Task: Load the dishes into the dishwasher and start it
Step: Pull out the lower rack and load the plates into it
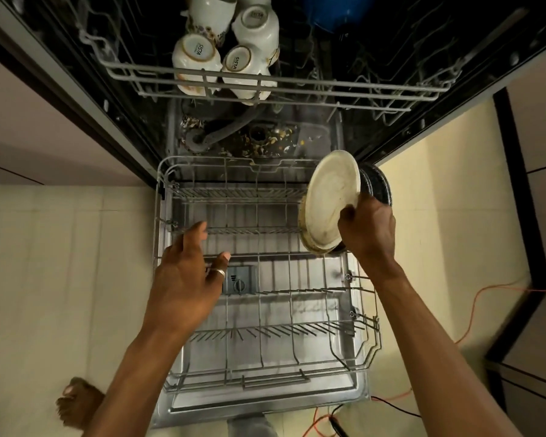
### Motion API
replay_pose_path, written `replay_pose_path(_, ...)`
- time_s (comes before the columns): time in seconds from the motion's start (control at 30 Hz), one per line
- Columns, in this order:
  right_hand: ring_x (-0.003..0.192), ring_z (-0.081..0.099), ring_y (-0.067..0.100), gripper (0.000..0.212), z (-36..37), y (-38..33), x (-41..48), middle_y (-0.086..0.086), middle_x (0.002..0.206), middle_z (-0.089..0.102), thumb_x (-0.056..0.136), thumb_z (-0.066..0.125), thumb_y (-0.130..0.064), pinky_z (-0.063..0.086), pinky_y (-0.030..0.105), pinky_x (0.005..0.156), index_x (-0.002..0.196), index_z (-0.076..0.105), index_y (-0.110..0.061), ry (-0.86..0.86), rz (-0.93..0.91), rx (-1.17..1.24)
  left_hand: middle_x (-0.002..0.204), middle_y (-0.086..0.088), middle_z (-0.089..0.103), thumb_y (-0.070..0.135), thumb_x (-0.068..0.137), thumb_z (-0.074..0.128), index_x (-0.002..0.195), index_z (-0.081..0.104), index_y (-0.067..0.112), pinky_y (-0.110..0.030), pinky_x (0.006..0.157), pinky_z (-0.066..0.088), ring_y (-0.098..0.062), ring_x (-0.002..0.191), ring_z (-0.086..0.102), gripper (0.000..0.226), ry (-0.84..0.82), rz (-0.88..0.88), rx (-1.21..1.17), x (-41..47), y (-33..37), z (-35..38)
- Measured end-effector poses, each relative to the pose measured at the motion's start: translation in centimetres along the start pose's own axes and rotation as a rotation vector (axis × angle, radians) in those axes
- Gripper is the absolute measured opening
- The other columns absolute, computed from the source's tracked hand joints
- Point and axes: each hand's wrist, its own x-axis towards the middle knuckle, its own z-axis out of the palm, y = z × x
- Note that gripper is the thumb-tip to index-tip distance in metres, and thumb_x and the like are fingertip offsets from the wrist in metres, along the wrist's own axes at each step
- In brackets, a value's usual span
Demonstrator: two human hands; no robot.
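Now — right hand (368,228) grips stack of plates (328,200) over lower rack (259,257), fingers curled round rim; left hand (186,272) hovers open above rack — mugs (227,55) upside down in upper rack (281,86).

the lower rack (154,241) stands pulled out and open from above. tine rows (297,329) cross it toward its 12 and 6 o'clock ends, with bare wire between them. the upper rack (297,83) overhangs at 12 o'clock, its middle taken by upturned mugs (196,55) and a blue bowl (331,11). at the lower rack's 2 o'clock edge the right hand (369,228) holds a stack of plates (328,200) on edge, closing off that side. the left hand (183,279) hovers over the 9 o'clock side.
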Motion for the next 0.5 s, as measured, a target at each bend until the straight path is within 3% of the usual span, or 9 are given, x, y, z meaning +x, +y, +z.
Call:
replay_pose_path(0.17, 0.100, 0.063, 0.046, 0.027, 2.4, -0.7, 0.7, 0.027, 0.109, 0.068, 0.094, 0.053, -0.009, 0.046, 0.034, 0.072, 0.115, 0.062, 0.006, -0.081, 0.054, 0.034, 0.148, -0.003, 0.048, 0.040, 0.098, 0.057, 0.153, 0.026, 0.024, -0.035, 0.107, 0.039, -0.023, 0.137, 0.044, 0.065, -0.018, 0.003, -0.028, -0.3, -0.7, 0.6)
replay_pose_path(0.3, 0.102, 0.064, 0.043, 0.027, 4.2, -0.9, 1.0, 0.025, 0.110, 0.068, 0.095, 0.054, -0.011, 0.049, 0.034, 0.074, 0.114, 0.063, 0.006, -0.113, 0.070, 0.047, 0.147, -0.001, 0.049, 0.041, 0.098, 0.056, 0.154, 0.026, 0.023, -0.036, 0.107, 0.041, -0.022, 0.135, 0.047, 0.066, 0.001, 0.024, -0.017, 0.0, -0.9, 0.4)
replay_pose_path(0.5, 0.101, 0.069, 0.041, 0.027, 7.3, -1.7, 1.7, 0.022, 0.108, 0.071, 0.094, 0.052, -0.013, 0.060, 0.049, 0.085, 0.114, 0.065, 0.001, -0.145, 0.061, 0.008, 0.147, 0.002, 0.050, 0.039, 0.098, 0.057, 0.154, 0.027, 0.022, -0.031, 0.103, 0.041, -0.017, 0.130, 0.051, 0.067, 0.012, 0.028, -0.032, 0.3, -1.2, 0.3)
